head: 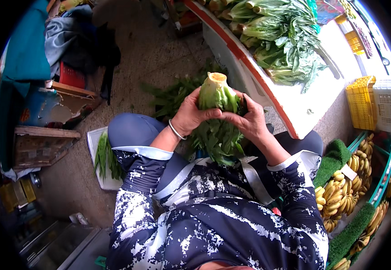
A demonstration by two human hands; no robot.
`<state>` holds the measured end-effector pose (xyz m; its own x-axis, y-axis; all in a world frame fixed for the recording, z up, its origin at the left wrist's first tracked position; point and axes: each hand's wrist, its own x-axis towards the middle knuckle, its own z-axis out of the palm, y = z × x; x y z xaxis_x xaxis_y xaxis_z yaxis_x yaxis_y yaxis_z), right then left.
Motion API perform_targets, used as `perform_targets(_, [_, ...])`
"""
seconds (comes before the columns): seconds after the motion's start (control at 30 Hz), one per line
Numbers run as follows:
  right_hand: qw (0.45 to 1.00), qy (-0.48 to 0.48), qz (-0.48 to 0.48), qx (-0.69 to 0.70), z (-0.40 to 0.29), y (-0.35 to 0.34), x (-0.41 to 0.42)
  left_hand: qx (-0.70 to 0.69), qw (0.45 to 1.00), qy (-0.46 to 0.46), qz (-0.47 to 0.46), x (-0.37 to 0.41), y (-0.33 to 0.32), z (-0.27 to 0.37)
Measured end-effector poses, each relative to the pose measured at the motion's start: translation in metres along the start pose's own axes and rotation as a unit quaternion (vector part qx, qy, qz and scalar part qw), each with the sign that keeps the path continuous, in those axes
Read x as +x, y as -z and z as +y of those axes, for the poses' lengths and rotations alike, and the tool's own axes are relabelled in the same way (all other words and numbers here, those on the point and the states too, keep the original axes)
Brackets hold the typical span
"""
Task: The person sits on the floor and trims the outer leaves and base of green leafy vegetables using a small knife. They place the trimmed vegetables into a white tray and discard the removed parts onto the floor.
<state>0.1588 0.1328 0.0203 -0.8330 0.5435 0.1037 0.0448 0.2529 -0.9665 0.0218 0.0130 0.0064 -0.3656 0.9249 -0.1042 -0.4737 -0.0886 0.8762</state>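
A leafy green vegetable, probably stem lettuce [215, 98], is gripped between my two hands above my lap. Its cut base points up and away from me, while the dark leaves hang down towards my body. My left hand [193, 109] wraps the near left side, a light bangle on its wrist. On the other side my right hand [247, 114] closes around the stem, and the two thumbs almost meet in front. Something dark shows by the right fingers; I cannot tell what it is. Loose green leaves [175, 96] lie on the floor beyond the hands.
At upper right, a white foam board with a red edge [261, 72] bears heaped leafy vegetables [280, 40]. Bananas [337, 195] hang on a green rack at right, near yellow and white crates [361, 103]. A white tray with leaves [106, 182] lies by my left knee.
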Motion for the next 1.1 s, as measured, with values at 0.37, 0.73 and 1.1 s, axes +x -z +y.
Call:
perform_targets(0.37, [0.968,-0.159,-0.051,0.187,0.025,-0.001,0.004,0.534,0.806,-0.129,0.219,0.005,0.018,-0.015])
perform_targets(0.73, [0.932,-0.169,-0.073,0.311,0.022,-0.012,0.004,0.599,0.77,-0.126,0.179,0.004,0.01,-0.016])
perform_targets(1.1, [0.879,-0.251,-0.07,0.399,0.048,-0.007,-0.002,0.434,0.893,-0.016,0.12,-0.002,0.033,-0.023])
